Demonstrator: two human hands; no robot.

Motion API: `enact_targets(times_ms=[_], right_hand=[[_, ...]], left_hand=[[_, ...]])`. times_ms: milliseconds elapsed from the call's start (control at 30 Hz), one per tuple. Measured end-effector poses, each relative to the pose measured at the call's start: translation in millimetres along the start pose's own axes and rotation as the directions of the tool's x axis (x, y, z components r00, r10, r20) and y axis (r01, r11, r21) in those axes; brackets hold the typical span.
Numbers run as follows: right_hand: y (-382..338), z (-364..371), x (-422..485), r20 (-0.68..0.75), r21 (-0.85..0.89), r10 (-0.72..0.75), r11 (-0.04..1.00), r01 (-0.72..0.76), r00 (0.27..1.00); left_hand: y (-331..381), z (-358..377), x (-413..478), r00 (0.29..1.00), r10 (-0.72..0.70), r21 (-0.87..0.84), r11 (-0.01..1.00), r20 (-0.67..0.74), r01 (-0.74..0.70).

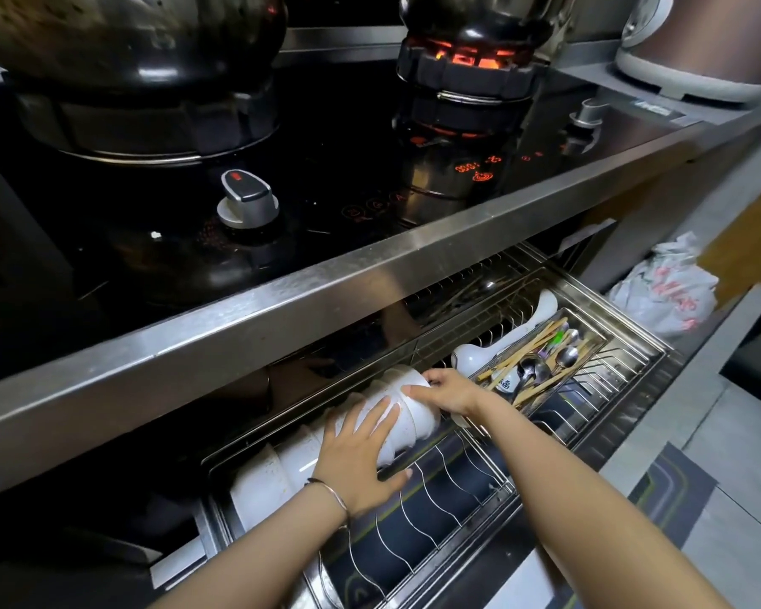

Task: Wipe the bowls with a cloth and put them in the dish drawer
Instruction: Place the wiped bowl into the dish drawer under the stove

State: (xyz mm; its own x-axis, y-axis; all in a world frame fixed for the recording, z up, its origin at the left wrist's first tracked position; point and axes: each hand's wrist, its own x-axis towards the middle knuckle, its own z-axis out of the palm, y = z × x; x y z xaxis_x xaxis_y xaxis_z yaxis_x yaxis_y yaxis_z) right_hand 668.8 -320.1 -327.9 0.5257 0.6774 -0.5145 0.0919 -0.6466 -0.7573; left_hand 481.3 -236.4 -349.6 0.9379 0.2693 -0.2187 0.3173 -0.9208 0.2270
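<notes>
The steel dish drawer (493,490) stands pulled out below the stove counter. A row of white bowls (414,417) lies on its side in the wire rack at the drawer's back left. My left hand (361,459) lies flat on the bowls with its fingers spread. My right hand (451,393) grips the rim of the end bowl at the right of the row. More white bowls (269,472) lean further left in the rack. No cloth is in view.
A cutlery tray (541,367) with chopsticks and spoons sits at the drawer's right, beside a white ladle (475,356). Above, the steel counter edge (282,309) overhangs. A lit burner (466,59) glows under a pot. A crumpled plastic bag (664,292) lies at right.
</notes>
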Motion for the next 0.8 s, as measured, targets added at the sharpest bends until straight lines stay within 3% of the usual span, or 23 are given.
enact_targets(times_ms=[167, 367, 467, 567, 800], right_hand=[[-7, -5, -9, -0.019, -0.185, 0.029, 0.982, -0.032, 0.999], [-21, -18, -60, -0.092, -0.274, -0.072, 0.961, 0.044, 0.993], [-33, -20, -102, -0.189, -0.226, -0.181, 0.965, 0.136, 0.965], [-53, -15, -153, -0.191, -0.222, -0.274, 0.947, 0.231, 0.943], [-146, 26, -252, -0.212, -0.184, -0.532, 0.845, 0.501, 0.820]], left_hand=[[1, -11, 2, 0.995, -0.013, -0.043, 0.999, 0.096, 0.017], [5, -40, -14, 0.986, 0.028, -0.058, 0.998, 0.163, -0.019], [16, -66, -36, 0.995, 0.078, -0.130, 0.989, 0.067, -0.069], [22, -98, -71, 0.987, 0.138, -0.178, 0.972, -0.085, -0.152], [5, -199, -170, 0.919, 0.228, -0.123, 0.953, -0.321, -0.279]])
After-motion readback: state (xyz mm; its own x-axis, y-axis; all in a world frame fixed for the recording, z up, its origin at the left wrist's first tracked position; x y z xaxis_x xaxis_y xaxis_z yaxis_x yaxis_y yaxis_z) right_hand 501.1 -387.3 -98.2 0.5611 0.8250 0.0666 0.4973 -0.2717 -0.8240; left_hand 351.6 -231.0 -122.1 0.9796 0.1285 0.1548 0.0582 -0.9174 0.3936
